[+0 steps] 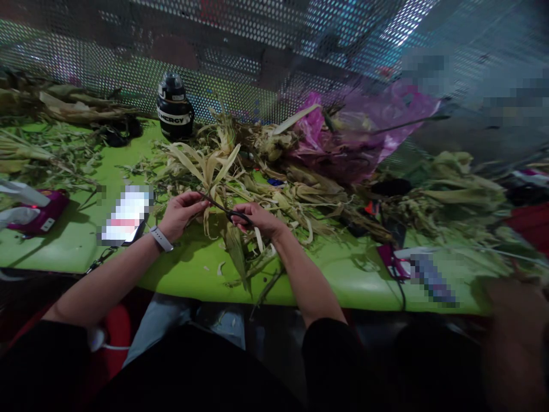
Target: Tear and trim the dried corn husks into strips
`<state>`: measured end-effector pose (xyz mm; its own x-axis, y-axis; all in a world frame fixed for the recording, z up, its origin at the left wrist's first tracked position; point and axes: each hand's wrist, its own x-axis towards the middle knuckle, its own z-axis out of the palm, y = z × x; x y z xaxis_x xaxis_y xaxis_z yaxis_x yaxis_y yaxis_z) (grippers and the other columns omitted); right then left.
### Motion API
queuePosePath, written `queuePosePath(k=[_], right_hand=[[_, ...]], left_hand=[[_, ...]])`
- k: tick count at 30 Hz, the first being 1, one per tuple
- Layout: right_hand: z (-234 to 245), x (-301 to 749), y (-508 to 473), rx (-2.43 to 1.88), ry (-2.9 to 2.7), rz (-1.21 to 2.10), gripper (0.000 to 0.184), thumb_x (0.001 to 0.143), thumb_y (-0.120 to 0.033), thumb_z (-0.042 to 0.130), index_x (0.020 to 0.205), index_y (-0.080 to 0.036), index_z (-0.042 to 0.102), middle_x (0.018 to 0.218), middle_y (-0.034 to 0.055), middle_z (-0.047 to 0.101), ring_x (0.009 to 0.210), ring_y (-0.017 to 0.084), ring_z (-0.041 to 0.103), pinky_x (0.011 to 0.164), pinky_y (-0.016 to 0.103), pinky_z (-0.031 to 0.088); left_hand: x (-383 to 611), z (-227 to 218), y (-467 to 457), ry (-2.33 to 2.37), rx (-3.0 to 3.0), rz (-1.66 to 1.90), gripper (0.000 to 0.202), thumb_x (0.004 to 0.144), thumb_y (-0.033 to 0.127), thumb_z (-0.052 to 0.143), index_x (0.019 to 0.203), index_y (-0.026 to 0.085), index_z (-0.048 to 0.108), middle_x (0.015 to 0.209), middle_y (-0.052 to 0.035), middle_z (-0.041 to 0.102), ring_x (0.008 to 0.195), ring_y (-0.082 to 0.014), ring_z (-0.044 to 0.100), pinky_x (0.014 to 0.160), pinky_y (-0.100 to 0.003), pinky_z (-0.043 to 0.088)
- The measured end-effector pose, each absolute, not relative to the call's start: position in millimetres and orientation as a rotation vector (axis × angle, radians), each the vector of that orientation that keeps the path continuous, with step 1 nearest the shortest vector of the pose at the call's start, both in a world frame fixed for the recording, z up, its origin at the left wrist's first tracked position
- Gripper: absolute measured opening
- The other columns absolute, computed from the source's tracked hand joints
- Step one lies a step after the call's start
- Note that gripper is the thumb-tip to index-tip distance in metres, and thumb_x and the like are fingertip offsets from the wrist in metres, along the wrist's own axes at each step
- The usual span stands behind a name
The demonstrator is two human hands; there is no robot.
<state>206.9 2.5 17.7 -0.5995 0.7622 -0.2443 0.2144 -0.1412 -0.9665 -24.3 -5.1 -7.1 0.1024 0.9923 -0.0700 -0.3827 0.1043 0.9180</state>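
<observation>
Left hand (182,216): thumb and fingers pinched narrow on the dried corn-husk bundle (209,171).
Right hand (258,220): closed around the handles of the dark scissors (219,206).
Blades: pointing toward the left fingertips, at the bundle's base; cutting contact cannot be told.
Bundle position: over the green tabletop (184,274), strips fanned upward.
Behind: black bottle (175,117), pink plastic bag (377,140).

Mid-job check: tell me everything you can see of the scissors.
The scissors are slim and dark, with black handles; their material is hard to tell. The right hand grips the handles, and the blades slant toward the left hand, above the green table, by pale, dry leaf strips. Whether the blades are parted or touch the strips is too small to tell.
</observation>
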Motion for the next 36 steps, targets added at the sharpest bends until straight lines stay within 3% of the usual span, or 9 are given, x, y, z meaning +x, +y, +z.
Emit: queuePosePath(k=[4,8,14,16,20,25,30,33,36], right_hand=[[26,225,4,-1.108,-1.816,1.762,0.040,0.067,-0.049,0.076,0.069,-0.016,0.055,0.051,-0.0050,0.056,0.042,0.005,0.044,0.044,0.018,0.025],[26,255,14,-1.255,-1.806,1.506,0.038,0.072,-0.053,0.070,0.078,-0.017,0.058,0.057,-0.0028,0.061,0.048,0.008,0.047,0.048,0.020,0.029],[17,270,28,-1.859,-2.012,0.393,0.025,0.074,-0.038,0.071,0.087,-0.017,0.067,0.085,0.0067,0.070,0.074,0.019,0.060,0.066,0.028,0.042],[17,266,27,-1.932,-2.120,0.217,0.028,0.076,-0.037,0.070,0.096,-0.017,0.069,0.099,0.0103,0.071,0.087,0.023,0.063,0.075,0.031,0.044],[21,257,21,-2.008,-2.188,0.072,0.027,0.080,-0.037,0.067,0.099,-0.019,0.072,0.115,0.0119,0.068,0.096,0.025,0.064,0.076,0.032,0.045],[25,256,19,-1.992,-2.256,0.239,0.015,0.083,-0.029,0.064,0.090,-0.022,0.075,0.089,0.0059,0.074,0.087,0.022,0.066,0.074,0.031,0.044],[43,254,7,-1.592,-1.850,0.021,0.025,0.090,-0.027,0.052,0.098,-0.018,0.073,0.091,0.0079,0.073,0.079,0.019,0.064,0.079,0.033,0.049],[62,233,-10,-1.193,-1.925,0.026,0.025,0.092,-0.033,0.054,0.105,-0.022,0.072,0.102,0.0073,0.073,0.096,0.020,0.064,0.091,0.038,0.048],[72,206,-19,-0.884,-2.364,0.315,0.026,0.087,-0.040,0.065,0.106,-0.024,0.073,0.117,0.0057,0.071,0.115,0.022,0.060,0.108,0.046,0.037]], left_hand=[[-28,-13,0,0.917,0.817,1.293,0.038,0.056,0.025,0.092,0.089,0.018,0.074,0.084,-0.0002,0.075,0.073,-0.0083,0.068,0.067,-0.018,0.054],[-29,-13,3,0.920,0.776,1.322,0.035,0.058,0.025,0.091,0.088,0.018,0.074,0.086,-0.0010,0.075,0.075,-0.0093,0.068,0.074,-0.021,0.056],[-27,-10,3,0.872,0.803,1.345,0.036,0.059,0.021,0.089,0.092,0.019,0.075,0.089,-0.0006,0.075,0.080,-0.0079,0.068,0.080,-0.019,0.055],[-27,-7,1,0.859,0.799,1.311,0.034,0.061,0.023,0.088,0.093,0.018,0.076,0.088,-0.0014,0.075,0.078,-0.0082,0.068,0.077,-0.020,0.056],[-29,3,-4,0.829,0.819,1.221,0.031,0.062,0.022,0.087,0.090,0.015,0.077,0.083,-0.0028,0.074,0.070,-0.0101,0.067,0.069,-0.022,0.057],[-35,11,-6,0.829,0.845,1.123,0.027,0.062,0.022,0.087,0.085,0.014,0.078,0.080,-0.0041,0.074,0.063,-0.0113,0.067,0.059,-0.022,0.057],[-41,14,-1,0.802,0.968,0.860,0.025,0.061,0.022,0.087,0.082,0.013,0.079,0.075,-0.0065,0.074,0.057,-0.0114,0.064,0.052,-0.021,0.054],[-47,17,2,0.750,1.140,0.543,0.027,0.060,0.027,0.087,0.082,0.013,0.080,0.072,-0.0085,0.073,0.053,-0.0127,0.062,0.049,-0.023,0.054],[-54,21,3,0.653,1.251,0.317,0.027,0.061,0.029,0.086,0.084,0.016,0.082,0.067,-0.0083,0.072,0.051,-0.0141,0.063,0.049,-0.024,0.054]])
